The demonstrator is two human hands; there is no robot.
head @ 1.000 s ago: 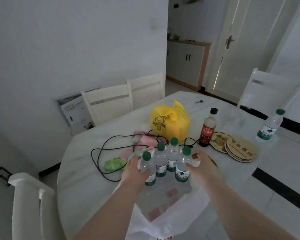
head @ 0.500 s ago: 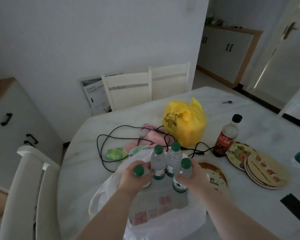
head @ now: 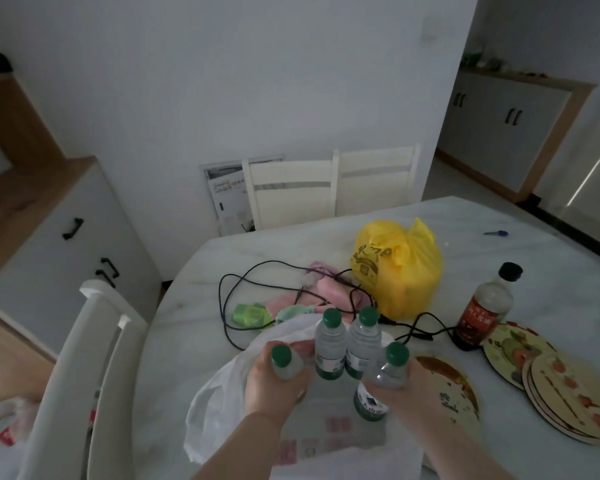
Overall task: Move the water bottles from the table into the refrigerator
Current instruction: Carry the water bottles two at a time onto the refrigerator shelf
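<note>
Step in hand: gathering water bottles [head: 329,348] for the carry.
Location: four bottles clustered near the tabletop [head: 194,341] edge, over a white plastic bag [head: 219,393].
Left hand [head: 274,386]: grasping the leftmost bottle.
Right hand [head: 406,389]: grasping the rightmost bottle.
Appearance: clear, small, green caps, green-banded labels.
Next move: probably lift clear; refrigerator not in view.

The room is dim. A plain white wall [head: 222,81] fills the upper middle. Two white chairs [head: 329,188] stand against it, centre frame. A grey cabinet with black handles [head: 66,244] sits at left, another cabinet [head: 510,129] upper right.
</note>
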